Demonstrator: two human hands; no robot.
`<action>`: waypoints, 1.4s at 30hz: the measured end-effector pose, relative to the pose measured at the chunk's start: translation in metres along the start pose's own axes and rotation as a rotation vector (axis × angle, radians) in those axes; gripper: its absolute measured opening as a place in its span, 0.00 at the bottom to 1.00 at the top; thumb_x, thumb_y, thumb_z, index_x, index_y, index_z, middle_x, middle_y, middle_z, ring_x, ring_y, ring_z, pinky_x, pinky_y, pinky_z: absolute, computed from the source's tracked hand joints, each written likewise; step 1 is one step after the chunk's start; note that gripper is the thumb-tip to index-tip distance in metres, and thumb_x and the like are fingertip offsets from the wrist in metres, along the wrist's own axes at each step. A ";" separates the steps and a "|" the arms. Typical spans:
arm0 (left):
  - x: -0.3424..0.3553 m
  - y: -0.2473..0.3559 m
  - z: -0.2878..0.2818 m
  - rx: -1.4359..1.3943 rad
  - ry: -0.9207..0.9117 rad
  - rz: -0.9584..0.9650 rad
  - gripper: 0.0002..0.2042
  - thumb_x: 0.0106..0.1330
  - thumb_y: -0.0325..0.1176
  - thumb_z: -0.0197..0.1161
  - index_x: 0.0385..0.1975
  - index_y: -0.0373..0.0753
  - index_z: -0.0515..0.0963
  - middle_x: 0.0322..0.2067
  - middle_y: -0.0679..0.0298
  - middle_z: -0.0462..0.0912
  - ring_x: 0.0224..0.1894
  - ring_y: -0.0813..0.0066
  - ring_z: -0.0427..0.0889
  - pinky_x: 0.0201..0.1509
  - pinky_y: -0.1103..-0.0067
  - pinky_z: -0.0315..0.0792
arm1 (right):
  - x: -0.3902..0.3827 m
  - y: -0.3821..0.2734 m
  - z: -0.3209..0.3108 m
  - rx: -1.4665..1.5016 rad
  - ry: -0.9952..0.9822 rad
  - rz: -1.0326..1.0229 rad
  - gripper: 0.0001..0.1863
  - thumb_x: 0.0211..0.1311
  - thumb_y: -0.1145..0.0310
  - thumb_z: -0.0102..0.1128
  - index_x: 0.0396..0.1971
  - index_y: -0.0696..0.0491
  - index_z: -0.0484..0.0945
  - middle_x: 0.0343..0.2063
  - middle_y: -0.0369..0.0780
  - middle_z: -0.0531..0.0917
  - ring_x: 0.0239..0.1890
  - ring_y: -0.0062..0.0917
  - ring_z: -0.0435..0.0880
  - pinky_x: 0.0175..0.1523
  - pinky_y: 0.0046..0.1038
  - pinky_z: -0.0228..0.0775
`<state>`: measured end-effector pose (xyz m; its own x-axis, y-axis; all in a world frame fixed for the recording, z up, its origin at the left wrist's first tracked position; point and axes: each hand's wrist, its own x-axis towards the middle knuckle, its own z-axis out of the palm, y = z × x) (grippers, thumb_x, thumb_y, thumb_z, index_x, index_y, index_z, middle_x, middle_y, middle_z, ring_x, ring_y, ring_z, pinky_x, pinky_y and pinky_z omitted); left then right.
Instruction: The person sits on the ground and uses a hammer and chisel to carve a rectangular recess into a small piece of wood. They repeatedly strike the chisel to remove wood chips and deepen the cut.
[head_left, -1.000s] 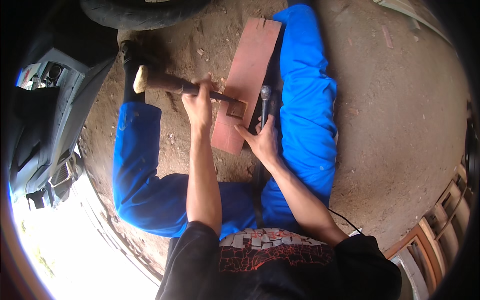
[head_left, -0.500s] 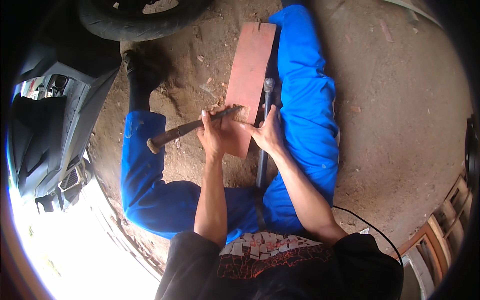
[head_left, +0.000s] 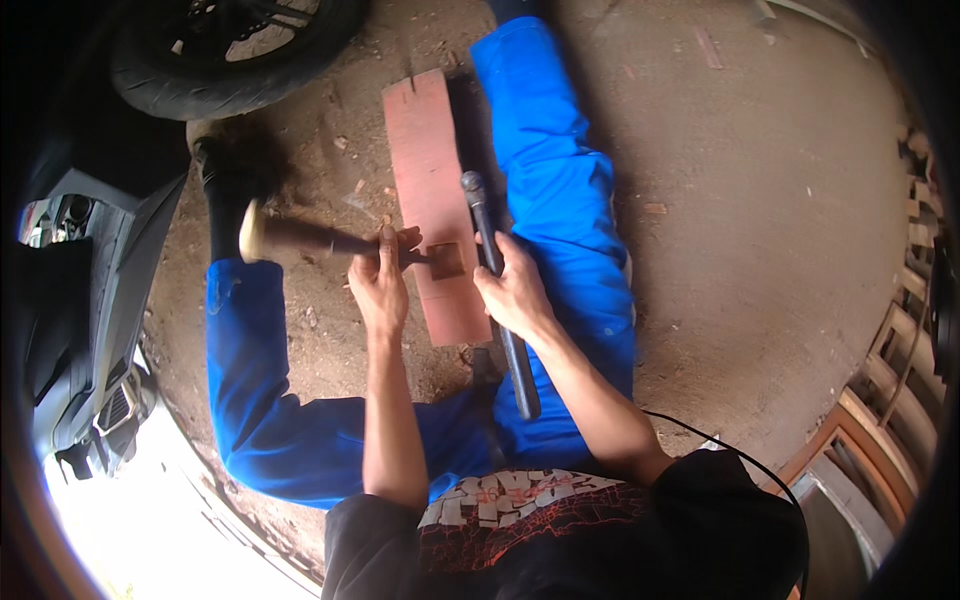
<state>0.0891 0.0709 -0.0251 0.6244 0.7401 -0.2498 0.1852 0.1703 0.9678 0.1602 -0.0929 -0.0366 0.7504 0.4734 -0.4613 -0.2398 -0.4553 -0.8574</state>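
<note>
A reddish wooden board (head_left: 422, 150) lies lengthwise on the ground between my legs. A square recess (head_left: 446, 262) is cut into its nearer half. My left hand (head_left: 380, 287) is closed round a chisel (head_left: 315, 240), whose blurred handle with a pale end points left. The chisel's narrow end lies at the recess's left edge; whether it touches the wood I cannot tell. My right hand (head_left: 514, 288) is wrapped round a dark metal bar (head_left: 519, 372) with a rounded, shinier far end. The bar slants along the board's right side, its near end over my right thigh.
My blue-trousered legs (head_left: 560, 180) spread on either side of the board. A motorcycle wheel (head_left: 235, 95) stands at the far left, with dark vehicle bodywork (head_left: 75, 300) along the left edge. Wood chips (head_left: 386, 219) lie on the dirt floor (head_left: 740, 220). Wooden frames (head_left: 860, 440) are at the right.
My right hand has closed round the metal bar and shifted it nearer to me. The chisel has swung flatter and back from the recess. The view has shifted, and the board appears turned.
</note>
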 end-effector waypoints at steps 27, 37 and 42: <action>-0.011 0.254 -0.034 0.217 -0.556 0.053 0.09 0.70 0.32 0.58 0.26 0.40 0.70 0.21 0.66 0.71 0.29 0.73 0.76 0.37 0.76 0.68 | -0.050 -0.009 -0.070 0.754 -0.295 -0.022 0.19 0.53 0.82 0.48 0.47 0.66 0.75 0.27 0.44 0.78 0.12 0.18 0.70 0.20 0.25 0.72; 0.030 0.183 -0.004 0.295 -0.730 0.147 0.13 0.67 0.39 0.67 0.25 0.35 0.78 0.18 0.68 0.75 0.23 0.81 0.76 0.28 0.77 0.78 | -0.042 -0.010 -0.075 0.733 -0.266 0.064 0.13 0.68 0.68 0.55 0.43 0.64 0.76 0.39 0.45 0.80 0.10 0.14 0.67 0.16 0.22 0.68; 0.042 0.155 0.004 0.201 -0.678 0.164 0.11 0.69 0.34 0.64 0.26 0.37 0.76 0.19 0.68 0.73 0.25 0.81 0.75 0.28 0.79 0.76 | -0.037 -0.014 -0.065 0.710 -0.232 0.091 0.13 0.69 0.68 0.54 0.43 0.64 0.76 0.39 0.45 0.79 0.09 0.13 0.66 0.16 0.22 0.68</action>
<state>0.1473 0.1256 0.1148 0.9772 0.1684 -0.1290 0.1439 -0.0794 0.9864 0.1758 -0.1527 0.0072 0.5786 0.6396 -0.5060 -0.6931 0.0586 -0.7184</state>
